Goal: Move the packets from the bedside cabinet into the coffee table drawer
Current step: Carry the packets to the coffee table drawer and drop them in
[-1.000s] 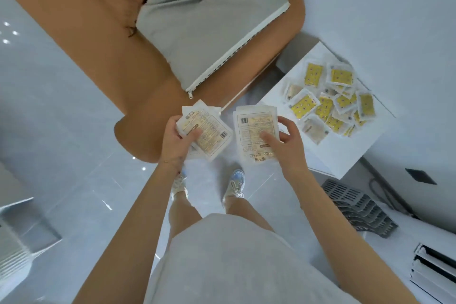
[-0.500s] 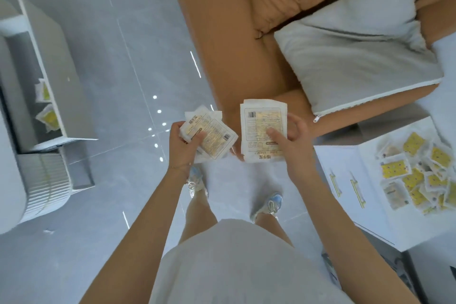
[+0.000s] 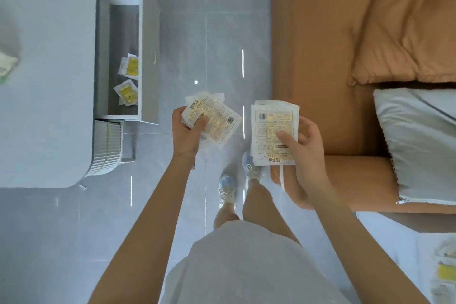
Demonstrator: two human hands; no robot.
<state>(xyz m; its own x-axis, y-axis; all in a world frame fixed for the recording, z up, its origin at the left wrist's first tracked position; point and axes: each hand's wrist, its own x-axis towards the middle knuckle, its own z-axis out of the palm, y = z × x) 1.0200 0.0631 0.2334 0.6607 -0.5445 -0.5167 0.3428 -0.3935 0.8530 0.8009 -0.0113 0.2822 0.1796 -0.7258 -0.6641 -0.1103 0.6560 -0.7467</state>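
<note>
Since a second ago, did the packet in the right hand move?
Yes. The packet in the right hand has left the bedside cabinet behind and is nearer the coffee table drawer.

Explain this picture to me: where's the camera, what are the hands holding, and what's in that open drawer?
No machine here: a person wears one wide-angle camera on the head, looking down, so you see their own arms, legs and shoes. The left hand grips a few flat white packets, printed backs up; the right hand pinches another small stack. At upper left the white coffee table has its drawer pulled open, with two yellow-faced packets lying inside. At the lower right edge is the bedside cabinet, with more packets on it. The orange sofa or bed and grey cushion are just surroundings.
</note>
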